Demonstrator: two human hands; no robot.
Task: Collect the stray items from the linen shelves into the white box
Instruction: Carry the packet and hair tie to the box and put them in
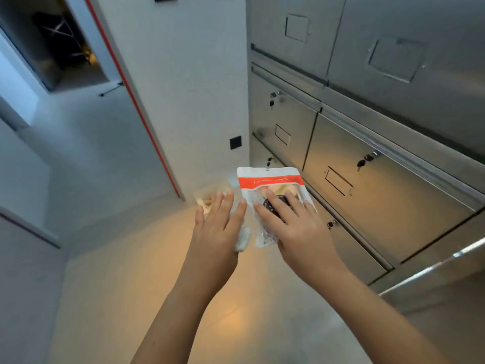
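Note:
My right hand (294,224) lies with spread, straight fingers over a white pouch (270,179) that has an orange band across its top and a dark round item inside. My left hand (217,224) is beside it, fingers straight, over a clear packet (207,199) with something pale in it; a white edge of the packet shows below my thumb. Both hands and packets are in mid-air above the floor, nearly touching each other. How the packets are supported under my palms is hidden. No white box and no linen shelves are in view.
A bank of steel cabinet doors (367,179) with keys in their locks fills the right side. A white wall (183,101) with a red-edged door frame stands ahead, a doorway (52,48) at far left. Pale floor (131,258) lies below my arms.

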